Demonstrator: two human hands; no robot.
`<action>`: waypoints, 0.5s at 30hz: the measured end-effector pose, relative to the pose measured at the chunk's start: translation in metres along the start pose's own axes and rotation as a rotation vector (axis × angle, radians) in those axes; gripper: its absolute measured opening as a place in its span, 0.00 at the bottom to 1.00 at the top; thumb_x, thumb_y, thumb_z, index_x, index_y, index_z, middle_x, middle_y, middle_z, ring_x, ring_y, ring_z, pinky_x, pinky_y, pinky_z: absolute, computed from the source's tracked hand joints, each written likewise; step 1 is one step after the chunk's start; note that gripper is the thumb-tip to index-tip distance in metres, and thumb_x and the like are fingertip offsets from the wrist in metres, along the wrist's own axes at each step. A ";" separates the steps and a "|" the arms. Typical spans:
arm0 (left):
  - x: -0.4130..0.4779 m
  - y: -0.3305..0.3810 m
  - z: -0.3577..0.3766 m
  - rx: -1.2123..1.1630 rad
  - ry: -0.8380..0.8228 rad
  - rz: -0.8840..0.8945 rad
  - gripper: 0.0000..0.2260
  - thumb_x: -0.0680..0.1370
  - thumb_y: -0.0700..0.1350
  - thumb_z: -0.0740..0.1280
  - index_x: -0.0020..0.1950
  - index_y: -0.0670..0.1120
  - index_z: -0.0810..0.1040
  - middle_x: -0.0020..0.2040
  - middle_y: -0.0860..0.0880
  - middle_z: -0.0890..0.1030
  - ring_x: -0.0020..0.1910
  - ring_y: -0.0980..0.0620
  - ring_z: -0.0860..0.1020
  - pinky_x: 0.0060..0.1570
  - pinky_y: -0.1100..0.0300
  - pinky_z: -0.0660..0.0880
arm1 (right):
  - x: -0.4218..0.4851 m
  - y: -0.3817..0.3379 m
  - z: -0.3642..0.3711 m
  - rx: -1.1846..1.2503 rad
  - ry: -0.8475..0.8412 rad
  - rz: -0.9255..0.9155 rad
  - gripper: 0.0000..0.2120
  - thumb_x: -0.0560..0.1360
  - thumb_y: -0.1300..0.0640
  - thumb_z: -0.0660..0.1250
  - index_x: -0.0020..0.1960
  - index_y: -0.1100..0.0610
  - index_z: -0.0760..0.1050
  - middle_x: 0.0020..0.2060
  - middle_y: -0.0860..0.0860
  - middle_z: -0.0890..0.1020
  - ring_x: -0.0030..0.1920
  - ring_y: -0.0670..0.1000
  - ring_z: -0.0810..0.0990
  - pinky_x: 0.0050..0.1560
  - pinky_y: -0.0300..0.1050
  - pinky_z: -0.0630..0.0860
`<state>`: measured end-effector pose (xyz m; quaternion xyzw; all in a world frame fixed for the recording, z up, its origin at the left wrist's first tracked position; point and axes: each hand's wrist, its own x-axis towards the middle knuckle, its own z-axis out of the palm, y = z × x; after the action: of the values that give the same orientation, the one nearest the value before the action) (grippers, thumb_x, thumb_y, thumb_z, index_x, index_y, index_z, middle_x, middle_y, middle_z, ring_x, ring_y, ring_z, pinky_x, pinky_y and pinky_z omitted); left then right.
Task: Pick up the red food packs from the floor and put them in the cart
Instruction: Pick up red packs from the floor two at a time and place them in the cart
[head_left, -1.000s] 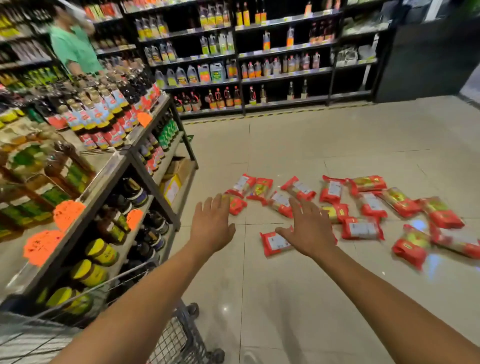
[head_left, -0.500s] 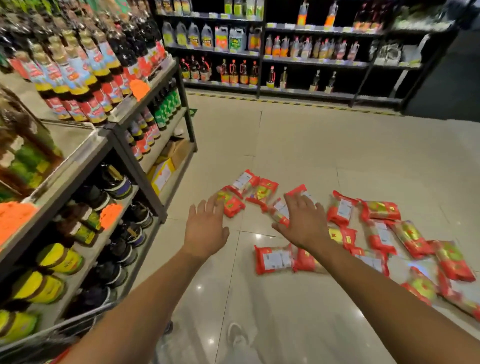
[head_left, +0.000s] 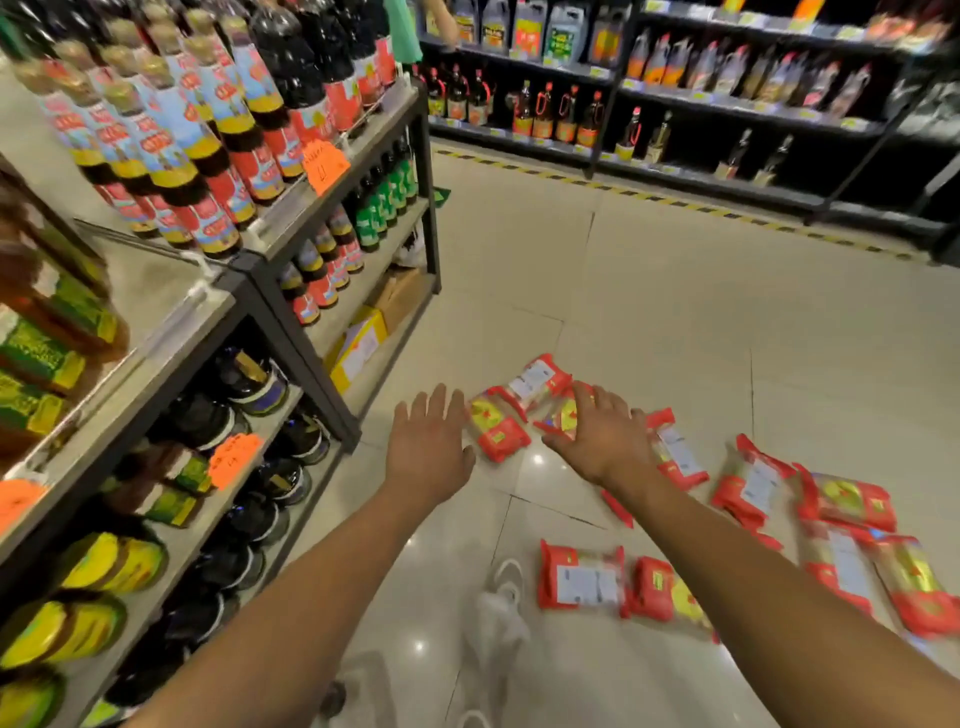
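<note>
A shelf unit (head_left: 332, 244) packed with bottles stands to my left, and a white shoe (head_left: 498, 618) shows below my arms. Red food packs (head_left: 582, 582) lie scattered on the tiled floor (head_left: 675, 312). Both arms stretch forward, palms down: my left hand (head_left: 428, 447), fingers spread and empty, beside one pack; my right hand (head_left: 602, 436) open over another.

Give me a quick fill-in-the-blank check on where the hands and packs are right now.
1. The red food packs lie scattered on the ____.
2. Both the left hand and the right hand are open and hold ____.
3. The right hand reaches over the packs, while the left hand is nearer the ____ of bottles.
4. A white ____ shows on the tiles below the arms.

Missing words: floor; nothing; shelves; shoe
</note>
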<state>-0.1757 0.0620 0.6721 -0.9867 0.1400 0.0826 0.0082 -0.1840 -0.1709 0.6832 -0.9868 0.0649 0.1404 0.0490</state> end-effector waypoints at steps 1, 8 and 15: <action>0.018 -0.004 -0.002 0.017 0.002 -0.010 0.36 0.81 0.59 0.61 0.83 0.44 0.53 0.83 0.42 0.58 0.79 0.40 0.61 0.76 0.43 0.59 | 0.023 -0.001 -0.004 0.003 -0.002 -0.001 0.44 0.76 0.28 0.58 0.83 0.53 0.54 0.80 0.58 0.62 0.79 0.60 0.62 0.75 0.61 0.61; 0.138 -0.017 -0.012 0.016 -0.069 0.021 0.36 0.80 0.58 0.63 0.82 0.43 0.56 0.81 0.41 0.61 0.78 0.39 0.63 0.76 0.43 0.59 | 0.159 -0.010 -0.024 0.058 -0.052 0.011 0.43 0.76 0.29 0.59 0.82 0.53 0.55 0.77 0.57 0.66 0.76 0.59 0.65 0.71 0.58 0.64; 0.257 -0.038 0.033 -0.084 -0.188 0.018 0.35 0.76 0.55 0.67 0.80 0.44 0.63 0.79 0.41 0.66 0.76 0.38 0.66 0.73 0.41 0.62 | 0.268 -0.009 0.006 0.075 -0.187 0.105 0.46 0.75 0.26 0.56 0.82 0.53 0.54 0.79 0.58 0.64 0.79 0.60 0.62 0.74 0.60 0.62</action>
<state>0.0729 0.0289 0.5971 -0.9727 0.1441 0.1809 -0.0211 0.0712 -0.1917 0.6021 -0.9621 0.1167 0.2315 0.0843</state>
